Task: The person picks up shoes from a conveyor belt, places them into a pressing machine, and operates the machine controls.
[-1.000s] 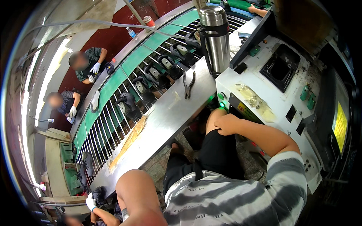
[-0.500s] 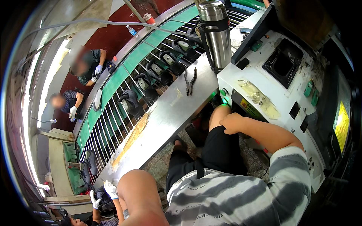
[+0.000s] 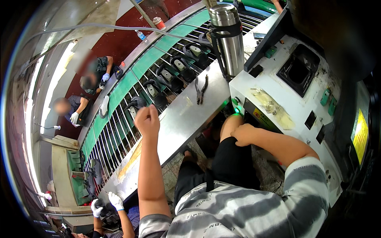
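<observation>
My left hand [image 3: 147,122] is raised over the inner edge of the steel worktop, curled into a fist with no object showing in it. Just beyond it stand dark shoes [image 3: 152,91] with pale tongues, lined up on the bar rack [image 3: 119,127]. My right hand [image 3: 243,134] rests on my right thigh near the hem of the black shorts, its fingers curled and holding no visible object. Black-handled pliers [image 3: 201,90] lie on the steel worktop [image 3: 178,121], apart from both hands. A steel vacuum flask [image 3: 229,47] with a black strap stands upright behind them.
To my right is a white machine [image 3: 260,85] with a lit green button [image 3: 237,110] and a dark square opening. A green belt [image 3: 139,62] curves past the rack. Two people work across it. Another person's white-gloved hands [image 3: 116,201] show at lower left.
My left arm has swung up and forward from the lower left, bringing the fist over the worktop edge. My right hand has stayed on the thigh. One co-worker across the line has bent lower.
</observation>
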The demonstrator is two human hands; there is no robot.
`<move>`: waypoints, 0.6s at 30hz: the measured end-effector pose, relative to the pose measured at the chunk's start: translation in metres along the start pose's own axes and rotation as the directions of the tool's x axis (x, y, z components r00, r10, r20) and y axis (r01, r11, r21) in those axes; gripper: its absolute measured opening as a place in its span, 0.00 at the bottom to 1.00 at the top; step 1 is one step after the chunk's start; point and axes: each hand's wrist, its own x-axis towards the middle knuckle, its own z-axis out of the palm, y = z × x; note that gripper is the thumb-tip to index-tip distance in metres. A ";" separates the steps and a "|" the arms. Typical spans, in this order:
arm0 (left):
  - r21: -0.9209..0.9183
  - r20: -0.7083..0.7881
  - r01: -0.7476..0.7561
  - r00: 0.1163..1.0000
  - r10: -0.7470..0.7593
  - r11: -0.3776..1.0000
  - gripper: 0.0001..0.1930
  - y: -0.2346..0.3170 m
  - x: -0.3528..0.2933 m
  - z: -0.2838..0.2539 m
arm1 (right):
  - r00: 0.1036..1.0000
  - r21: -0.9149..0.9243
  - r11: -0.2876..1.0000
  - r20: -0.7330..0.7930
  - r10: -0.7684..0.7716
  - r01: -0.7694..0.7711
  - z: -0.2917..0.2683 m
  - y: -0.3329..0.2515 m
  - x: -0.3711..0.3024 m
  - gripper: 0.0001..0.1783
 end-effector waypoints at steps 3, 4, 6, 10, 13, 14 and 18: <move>0.326 0.026 0.299 0.945 -0.325 0.897 0.18 -0.106 -0.056 0.015 | 0.999 0.020 0.999 -0.035 -0.030 0.031 0.000 0.001 0.001 0.20; 0.415 -0.022 0.377 0.914 -0.405 0.828 0.20 -0.138 -0.084 0.015 | 0.999 0.020 0.999 -0.040 -0.030 0.031 0.000 0.001 0.000 0.20; 0.544 -0.005 0.533 0.775 -0.632 0.649 0.21 -0.185 -0.144 0.007 | 0.999 0.012 0.999 -0.038 -0.030 0.030 0.002 0.004 -0.001 0.21; 0.592 -0.034 0.614 0.666 -0.745 0.522 0.18 -0.198 -0.208 0.001 | 0.999 0.024 1.000 -0.041 -0.013 0.014 0.006 0.005 0.002 0.20; 0.598 -0.053 0.615 0.670 -0.740 0.514 0.17 -0.185 -0.209 0.000 | 0.999 0.032 0.999 -0.037 -0.028 0.029 0.009 0.007 0.003 0.20; 0.609 -0.059 0.598 0.689 -0.722 0.520 0.17 -0.185 -0.209 0.000 | 0.998 0.032 0.999 -0.042 -0.037 0.039 0.006 0.007 0.001 0.21; 0.634 -0.053 0.596 0.669 -0.741 0.493 0.17 -0.175 -0.199 0.001 | 0.995 0.070 0.997 -0.096 -0.029 0.036 0.008 0.006 -0.002 0.20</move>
